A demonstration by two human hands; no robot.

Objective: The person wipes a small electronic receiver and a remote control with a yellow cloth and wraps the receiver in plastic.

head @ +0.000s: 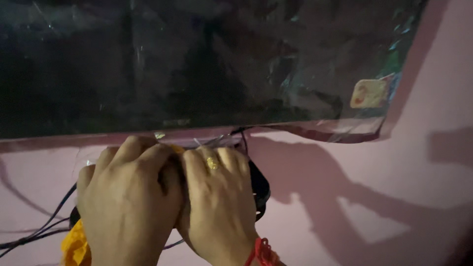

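My left hand (pixel 129 202) and my right hand (pixel 219 197) are pressed side by side against a pink wall (pixel 374 197), just under a large dark flat screen (pixel 197 59) covered in clear plastic film. Both hands have their fingers curled over a yellow cloth (pixel 75 246), which shows below my left hand and in a sliver between the knuckles. A black rounded object (pixel 261 184) sticks out to the right of my right hand. A gold ring sits on a right finger and a red thread (pixel 263 251) circles that wrist.
Black cables (pixel 34 234) run along the wall from the left toward my hands, and one cable (pixel 242 138) drops from the screen's lower edge. A pale sticker (pixel 368 93) sits at the screen's lower right corner, where loose plastic film (pixel 345 133) hangs down.
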